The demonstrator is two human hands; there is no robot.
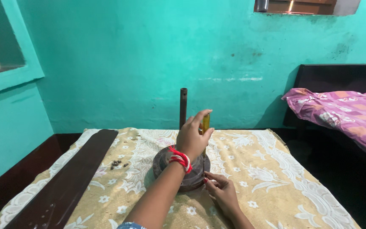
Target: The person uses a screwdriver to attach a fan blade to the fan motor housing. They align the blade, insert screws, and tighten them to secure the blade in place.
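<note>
A dark round fan motor [162, 163] sits on a yellow floral cloth [267, 169], with a dark rod [183, 106] standing upright from its middle. My left hand [192, 138], a red thread around its wrist, grips the yellow handle of a screwdriver [206, 122] held upright over the motor's right side. My right hand [222, 191] rests on the cloth by the motor's near right edge, fingertips touching the rim close to the screwdriver's shaft. The screwdriver's tip is hidden behind my left wrist.
A long dark brown fan blade [68, 178] lies on the cloth's left side, with several small dark screws [117, 163] beside it. A bed with a pink patterned blanket [344, 112] stands at right. Teal walls close the back and left.
</note>
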